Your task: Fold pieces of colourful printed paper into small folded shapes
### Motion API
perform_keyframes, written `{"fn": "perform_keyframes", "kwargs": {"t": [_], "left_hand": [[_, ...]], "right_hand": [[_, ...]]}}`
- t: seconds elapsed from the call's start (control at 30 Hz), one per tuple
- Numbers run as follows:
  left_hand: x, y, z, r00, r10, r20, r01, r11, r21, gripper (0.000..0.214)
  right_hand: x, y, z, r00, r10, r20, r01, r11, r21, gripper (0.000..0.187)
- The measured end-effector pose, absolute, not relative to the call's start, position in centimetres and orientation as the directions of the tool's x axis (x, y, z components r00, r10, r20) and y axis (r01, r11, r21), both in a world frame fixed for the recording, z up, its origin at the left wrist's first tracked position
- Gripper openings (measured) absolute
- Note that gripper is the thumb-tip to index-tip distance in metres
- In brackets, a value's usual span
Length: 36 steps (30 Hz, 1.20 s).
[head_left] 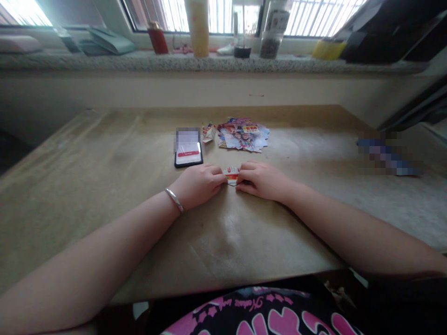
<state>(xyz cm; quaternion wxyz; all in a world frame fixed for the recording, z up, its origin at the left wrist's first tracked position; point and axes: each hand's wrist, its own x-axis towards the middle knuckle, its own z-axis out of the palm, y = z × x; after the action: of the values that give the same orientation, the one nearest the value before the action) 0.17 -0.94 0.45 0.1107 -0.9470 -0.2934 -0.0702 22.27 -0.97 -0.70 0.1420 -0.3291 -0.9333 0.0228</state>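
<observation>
My left hand [199,184] and my right hand [261,180] rest on the wooden table [104,186], fingers curled and pinched on the two ends of a small folded piece of printed paper [232,176], red, white and yellow. A silver bangle [174,200] circles my left wrist. Just beyond the hands lies a phone [188,153] with a lit screen, a small folded paper piece [208,132] beside it, and a loose pile of colourful printed paper sheets [243,135].
A stone window sill [139,63] runs along the back with a red can [158,39], a tall yellow bottle [198,28], a dark-based glass [243,32] and a jar [272,32]. A blurred object [387,153] lies at the table's right.
</observation>
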Motion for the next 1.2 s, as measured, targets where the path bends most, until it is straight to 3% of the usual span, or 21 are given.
{"fn": "perform_keyframes", "kwargs": {"t": [0.2, 0.5, 0.73, 1.0, 1.2], "left_hand": [[0.3, -0.9, 0.1, 0.792, 0.552, 0.262, 0.598, -0.789, -0.145, 0.018], [0.1, -0.6, -0.3, 0.766, 0.56, 0.315, 0.61, -0.789, -0.081, 0.019], [0.1, -0.5, -0.2, 0.757, 0.561, 0.335, 0.612, -0.788, -0.065, 0.021], [-0.2, -0.3, 0.0, 0.781, 0.562, 0.272, 0.592, -0.805, -0.035, 0.02], [-0.2, -0.4, 0.0, 0.796, 0.536, 0.281, 0.566, -0.824, -0.032, 0.023]], "right_hand": [[22.3, -0.6, -1.2, -0.749, 0.593, 0.294, 0.58, 0.802, -0.142, 0.022], [22.2, -0.4, -1.4, -0.792, 0.509, 0.337, 0.535, 0.845, -0.019, 0.023], [21.6, -0.8, -1.1, -0.755, 0.563, 0.337, 0.593, 0.805, -0.014, 0.02], [21.5, -0.7, -1.5, -0.658, 0.658, 0.365, 0.642, 0.744, -0.186, 0.02], [21.3, -0.3, -1.9, -0.549, 0.764, 0.339, 0.647, 0.645, -0.406, 0.013]]}}
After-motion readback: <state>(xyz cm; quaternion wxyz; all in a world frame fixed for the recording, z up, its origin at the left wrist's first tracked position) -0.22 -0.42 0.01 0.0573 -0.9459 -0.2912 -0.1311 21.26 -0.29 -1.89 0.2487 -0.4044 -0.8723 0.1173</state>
